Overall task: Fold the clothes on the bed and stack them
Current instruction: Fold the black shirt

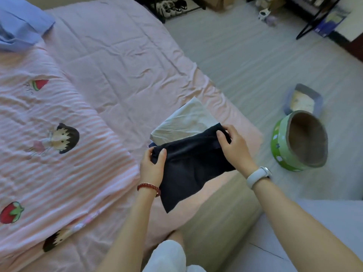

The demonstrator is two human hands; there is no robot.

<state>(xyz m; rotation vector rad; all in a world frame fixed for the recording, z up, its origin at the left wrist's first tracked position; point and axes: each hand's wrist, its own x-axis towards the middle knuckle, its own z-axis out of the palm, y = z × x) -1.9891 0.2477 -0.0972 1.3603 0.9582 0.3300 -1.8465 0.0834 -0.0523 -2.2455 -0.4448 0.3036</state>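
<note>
Black garment [188, 165], top corners pinched by both hands [193, 154], hangs over bed edge [235, 118].

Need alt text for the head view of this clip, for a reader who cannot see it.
Two bare hands hold a folded dark garment above the corner of a pink bed, the left hand and right hand each pinching a top corner. A folded white garment lies on the bed just beyond it.
</note>
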